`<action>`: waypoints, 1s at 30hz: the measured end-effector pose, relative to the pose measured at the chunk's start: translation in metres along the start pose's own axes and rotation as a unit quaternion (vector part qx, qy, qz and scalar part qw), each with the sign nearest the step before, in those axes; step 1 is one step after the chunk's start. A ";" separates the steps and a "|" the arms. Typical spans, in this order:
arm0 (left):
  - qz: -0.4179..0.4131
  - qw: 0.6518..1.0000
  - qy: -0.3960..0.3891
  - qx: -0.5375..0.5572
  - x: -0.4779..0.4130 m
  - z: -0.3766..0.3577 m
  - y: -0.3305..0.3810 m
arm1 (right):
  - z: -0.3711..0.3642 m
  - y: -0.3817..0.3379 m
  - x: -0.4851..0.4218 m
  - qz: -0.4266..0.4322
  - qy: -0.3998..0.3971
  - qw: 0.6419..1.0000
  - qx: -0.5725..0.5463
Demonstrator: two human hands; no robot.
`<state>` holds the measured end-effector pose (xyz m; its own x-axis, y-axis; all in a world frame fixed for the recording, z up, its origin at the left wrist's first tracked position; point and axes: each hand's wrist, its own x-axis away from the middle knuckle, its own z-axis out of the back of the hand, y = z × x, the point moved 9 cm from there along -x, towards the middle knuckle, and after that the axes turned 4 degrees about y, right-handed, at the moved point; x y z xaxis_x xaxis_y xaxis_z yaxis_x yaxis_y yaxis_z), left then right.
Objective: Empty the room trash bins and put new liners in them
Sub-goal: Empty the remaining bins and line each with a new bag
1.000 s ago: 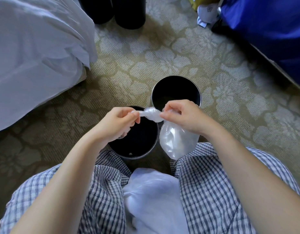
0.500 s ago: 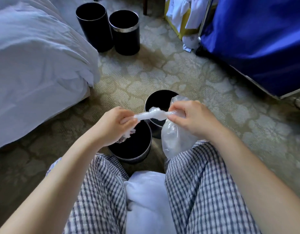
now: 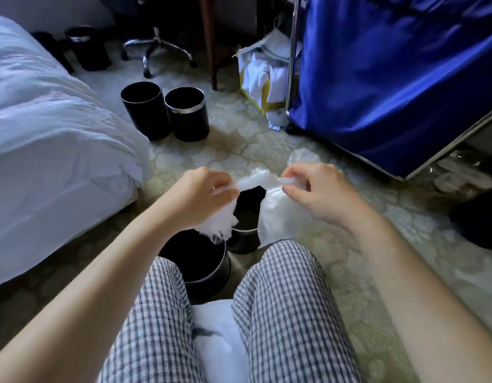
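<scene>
White cloth bundle (image 3: 220, 341) between the knees, black cylindrical bin (image 3: 203, 272) just ahead, left hand (image 3: 200, 197) and right hand (image 3: 319, 192) both pinching a crumpled translucent plastic liner (image 3: 278, 217) above a second black bin (image 3: 243, 241), two more black bins (image 3: 188, 117) beside the white bed (image 3: 45, 139), blue fabric cart (image 3: 391, 78) beyond

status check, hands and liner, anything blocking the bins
Left hand and right hand both pinching clear liner, bunched between them. Near bin and far bin directly below, look unlined. Nothing seen blocking.

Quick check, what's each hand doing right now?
Left hand: closed, gripping one bunched end of the clear plastic liner.
Right hand: closed, pinching the liner's other end above the bins.
</scene>
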<state>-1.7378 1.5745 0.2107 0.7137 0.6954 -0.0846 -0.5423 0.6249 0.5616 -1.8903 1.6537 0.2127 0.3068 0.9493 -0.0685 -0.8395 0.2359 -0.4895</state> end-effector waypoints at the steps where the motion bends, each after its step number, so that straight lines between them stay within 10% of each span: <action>1: -0.003 1.000 0.009 -0.002 -0.004 0.002 0.008 | 0.007 0.003 0.001 -0.003 0.001 1.000 -0.001; 30: -0.109 0.992 -0.061 -0.022 -0.242 0.104 0.283 | 0.324 0.094 -0.082 -0.145 0.012 0.987 -0.066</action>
<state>-2.0184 1.5459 0.4755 0.8630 0.4955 -0.0985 -0.3863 0.7728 0.5036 -2.1394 1.6657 0.4539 0.5373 0.8404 0.0718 -0.6494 0.4665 -0.6005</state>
